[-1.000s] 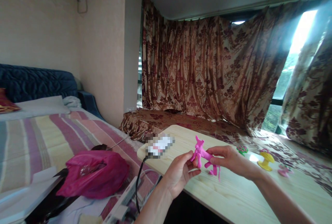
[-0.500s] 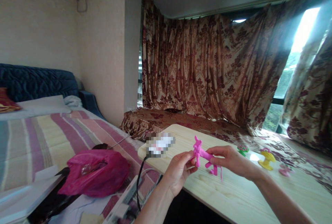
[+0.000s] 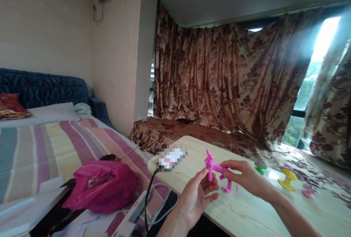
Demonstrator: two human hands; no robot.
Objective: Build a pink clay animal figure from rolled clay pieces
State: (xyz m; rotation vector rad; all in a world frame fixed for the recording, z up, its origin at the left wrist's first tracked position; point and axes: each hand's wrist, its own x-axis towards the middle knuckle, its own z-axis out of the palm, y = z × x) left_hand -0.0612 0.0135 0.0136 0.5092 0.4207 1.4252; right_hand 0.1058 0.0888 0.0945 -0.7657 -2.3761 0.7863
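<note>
A bright pink clay animal figure [image 3: 218, 168] with pointed ears, legs and a thin tail hangs above the wooden table. My right hand [image 3: 244, 175] pinches its rear body between thumb and fingers. Just below the head, my left hand [image 3: 196, 193] is turned palm up with its fingers apart. The left thumb tip is at the muzzle, and the fingers are near the front leg; whether they touch it is hard to tell. To the right stand a green piece with a pink-dotted top [image 3: 260, 167], a yellow mushroom-like piece [image 3: 287, 178] and a small pink piece [image 3: 309, 191].
The light wooden table [image 3: 241, 211] carries a blurred-out phone-like object [image 3: 171, 158] with a black cable [image 3: 149, 196]. A pink plastic bag [image 3: 104, 185] lies on the striped bed [image 3: 63, 142] at left. A white power strip [image 3: 131, 215] is beside the table. Patterned curtains [image 3: 219, 79] hang behind.
My left fingers have loosened from the figure's front and spread apart. My right hand keeps its hold on the rear. The view has shifted slightly, so everything appears lower and further right.
</note>
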